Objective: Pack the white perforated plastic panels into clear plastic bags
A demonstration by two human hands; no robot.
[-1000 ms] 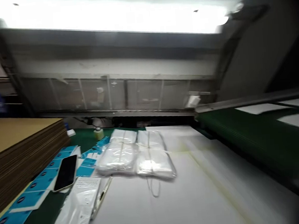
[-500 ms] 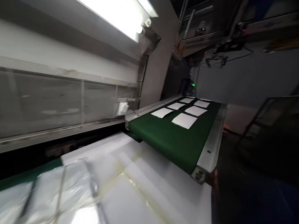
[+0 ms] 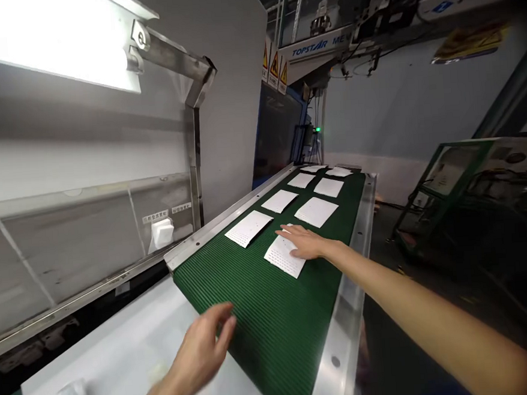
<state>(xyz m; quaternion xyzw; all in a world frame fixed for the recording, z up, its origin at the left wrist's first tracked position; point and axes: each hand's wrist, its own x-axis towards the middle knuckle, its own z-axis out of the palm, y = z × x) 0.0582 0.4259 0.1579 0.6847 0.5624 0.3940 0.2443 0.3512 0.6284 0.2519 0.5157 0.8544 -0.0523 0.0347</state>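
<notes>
Green and ribbed, the conveyor belt (image 3: 234,290) runs from near you to the far wall, with more white panels (image 3: 316,212) lying on it in two rows. Your right hand (image 3: 303,241) is over the nearest panel of the right row, a white slotted panel (image 3: 283,257) lying flat on the belt. Its fingers are spread out; I can't tell if they press on it. Your left hand (image 3: 204,343) is bent and holds nothing, thumb apart from the first finger, above the belt's near end by the white-covered table (image 3: 120,346).

That thin panel might slide and bump its neighbour on the left if you push sideways. It could also slip if your fingers can't get under its edge.

Far away, the machine beam (image 3: 309,47) says "TOPSTAR ME", then it is hidden. Yellow warning signs (image 3: 274,64) hang nearby. Wall labels (image 3: 155,217) at the left are too small to read.
</notes>
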